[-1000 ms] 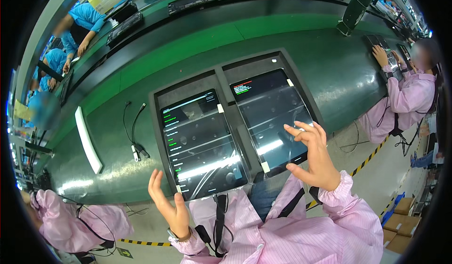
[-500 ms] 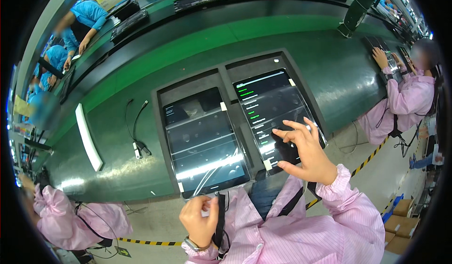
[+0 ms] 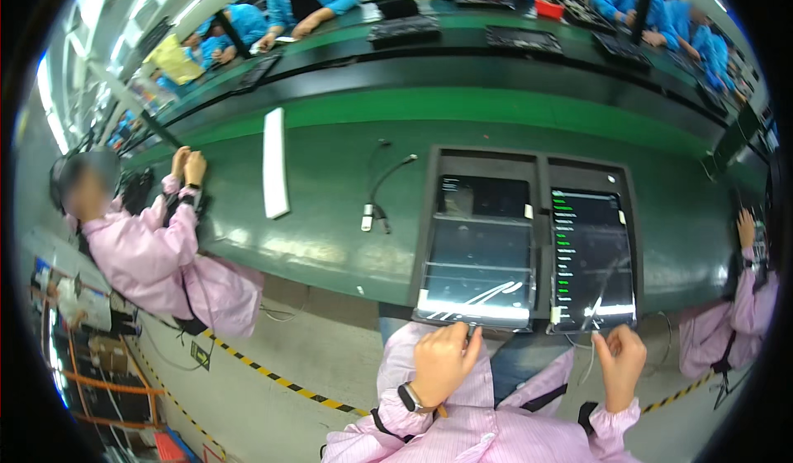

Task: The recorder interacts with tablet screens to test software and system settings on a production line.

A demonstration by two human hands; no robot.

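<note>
Two tablets lie side by side in a dark grey two-bay tray. The left tablet (image 3: pixel 479 244) shows a mostly dark screen, while the right tablet (image 3: pixel 591 256) lists green and white lines. My left hand (image 3: pixel 446 362) is closed at the left tablet's lower edge, thumb and forefinger pinching a small dark piece (image 3: pixel 472 329) that looks like a cable plug. At the right tablet's lower edge, my right hand (image 3: pixel 622 362) is closed with the fingertips at the end of a white cable (image 3: pixel 589 368). The plug ends are too small to make out clearly.
Left of the tray (image 3: pixel 543 236) lie a short dark cable with a white plug (image 3: pixel 368 217) and a long white strip (image 3: pixel 275 166). A co-worker in pink (image 3: pixel 157 248) sits at the left, another at the right edge. People in blue work across the bench.
My right hand has left the right tablet's screen and come down to its lower edge. My left hand stays by the left tablet's lower edge. The view has turned toward the left.
</note>
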